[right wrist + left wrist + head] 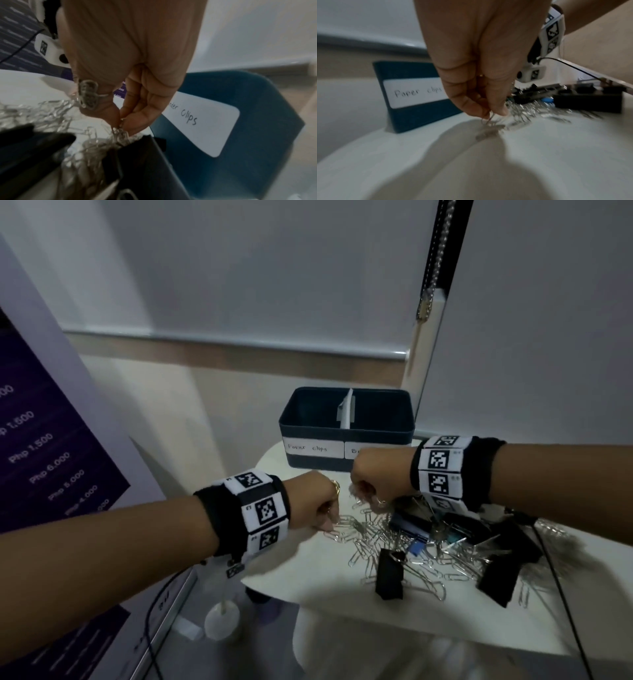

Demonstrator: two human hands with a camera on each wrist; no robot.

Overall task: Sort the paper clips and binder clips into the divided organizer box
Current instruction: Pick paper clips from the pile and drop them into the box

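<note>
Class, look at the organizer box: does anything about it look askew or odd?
Yes. The white divider inside the organizer box leans to one side rather than standing straight, and looks like a loose, slightly bent insert. Both compartments look empty.

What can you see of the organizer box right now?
The organizer box is a dark blue, open-topped rectangular tub, fabric-like, standing upright at the far edge of the white table. A white divider splits it into two compartments; both look empty. Front labels read "Paper clips" on the left and, partly hidden, "…nder clips" on the right.

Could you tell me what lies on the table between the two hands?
In the head view, loose paper clips lie between the left hand and the right hand.
</note>
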